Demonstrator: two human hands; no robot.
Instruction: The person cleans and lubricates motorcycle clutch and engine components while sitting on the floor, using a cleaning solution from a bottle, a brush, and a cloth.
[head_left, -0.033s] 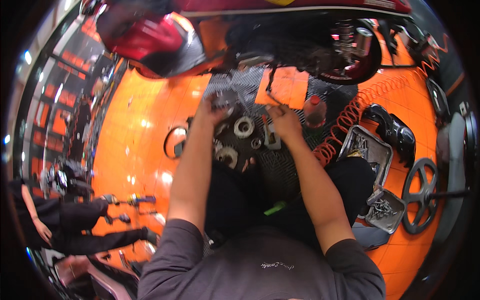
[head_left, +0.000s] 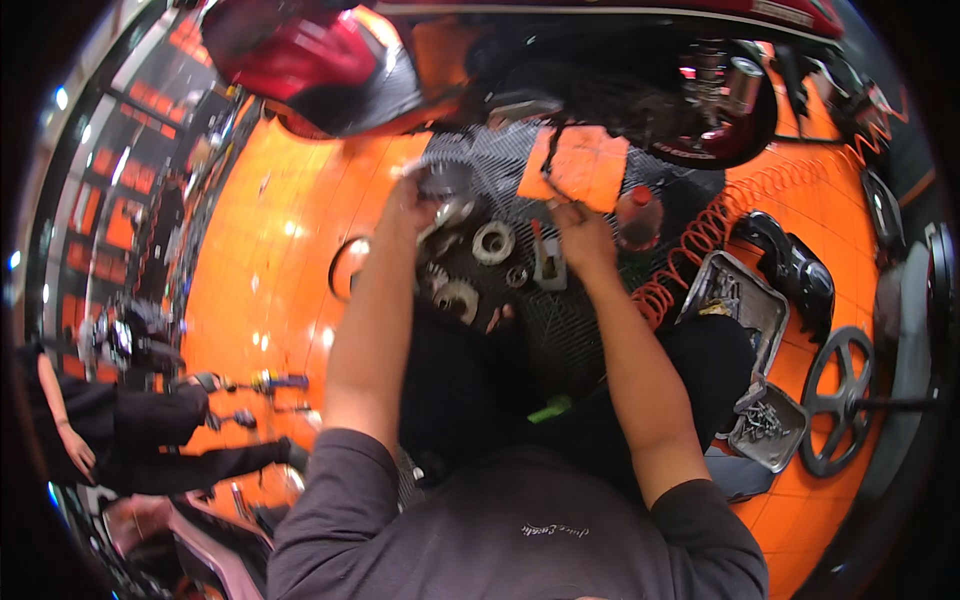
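My left hand (head_left: 408, 208) is closed at the near left edge of a round grey, dish-like part (head_left: 447, 178), whose kind is blurred. My right hand (head_left: 586, 238) has its fingers drawn together beside a dark hanging lever (head_left: 550, 165) under the red scooter (head_left: 330, 75); whatever is in the fingers is hidden. Just left of that hand lies a small pale tray (head_left: 550, 268) with a narrow orange-handled tool (head_left: 538, 238) at it. Between my hands, a pale ring-shaped part (head_left: 493, 243) and a toothed metal part (head_left: 457, 300) rest on the dark mat.
A bottle with a red cap (head_left: 640, 222) stands right of my right hand. Beyond it runs a coiled orange air hose (head_left: 690, 240). Metal trays (head_left: 770, 310) of tools and bolts, black covers (head_left: 800, 265) and a spoked wheel (head_left: 838, 400) lie at right. Another person (head_left: 130, 430) is at left.
The view has shifted slightly. My right hand's fingers have drawn in more closely, and my left hand has moved slightly left with the round part.
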